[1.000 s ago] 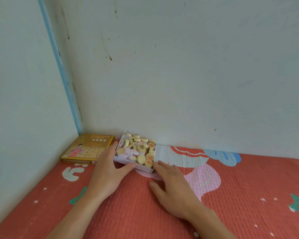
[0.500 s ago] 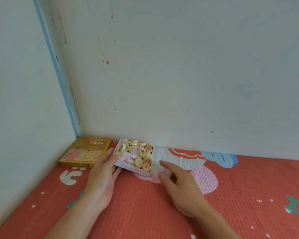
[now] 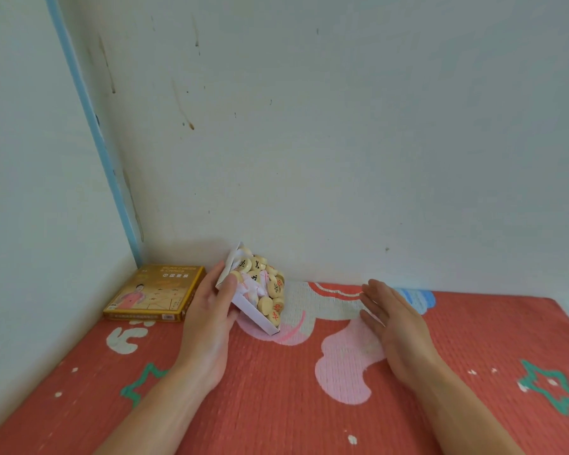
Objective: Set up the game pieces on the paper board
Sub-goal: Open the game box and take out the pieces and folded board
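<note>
A small white cardboard tray (image 3: 248,315) is full of round wooden game pieces (image 3: 266,287) marked in red and black, with some pale pink crumpled material among them. My left hand (image 3: 211,310) grips the tray's left side and holds it steeply tilted, its right edge down toward the mat. My right hand (image 3: 393,318) hovers flat and open to the right of the tray, palm facing it, holding nothing. No paper board is in sight.
A yellow game box lid (image 3: 151,293) lies in the corner to the left. Everything rests on a red patterned mat (image 3: 276,399). Pale walls close off the far and left sides, with a blue corner strip (image 3: 105,165).
My left hand has tipped the tray up from lying flat to a steep tilt. My right hand has left the tray's edge and moved to the right.
</note>
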A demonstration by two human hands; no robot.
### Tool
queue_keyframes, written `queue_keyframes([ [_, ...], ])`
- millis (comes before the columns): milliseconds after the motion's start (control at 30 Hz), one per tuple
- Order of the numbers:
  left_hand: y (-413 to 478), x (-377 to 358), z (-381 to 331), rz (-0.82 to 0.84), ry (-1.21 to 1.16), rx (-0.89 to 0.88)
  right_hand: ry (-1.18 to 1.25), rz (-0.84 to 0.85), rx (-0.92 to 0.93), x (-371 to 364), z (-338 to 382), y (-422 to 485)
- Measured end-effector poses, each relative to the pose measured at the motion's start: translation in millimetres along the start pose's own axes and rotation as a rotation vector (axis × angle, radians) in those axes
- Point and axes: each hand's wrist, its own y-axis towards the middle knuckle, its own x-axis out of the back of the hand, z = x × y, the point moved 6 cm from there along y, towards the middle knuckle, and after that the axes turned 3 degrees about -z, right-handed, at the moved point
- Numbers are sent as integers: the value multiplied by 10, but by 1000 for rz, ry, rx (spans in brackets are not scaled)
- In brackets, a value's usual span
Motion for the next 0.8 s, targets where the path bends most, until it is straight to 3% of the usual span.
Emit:
queue_keyframes([
  [267,-21,-266,35,53,56,-94,-117,-124,132,316,129,49],
  [800,-213,-962,362,403,709,-423,-247,-71,185,243,106,-11],
])
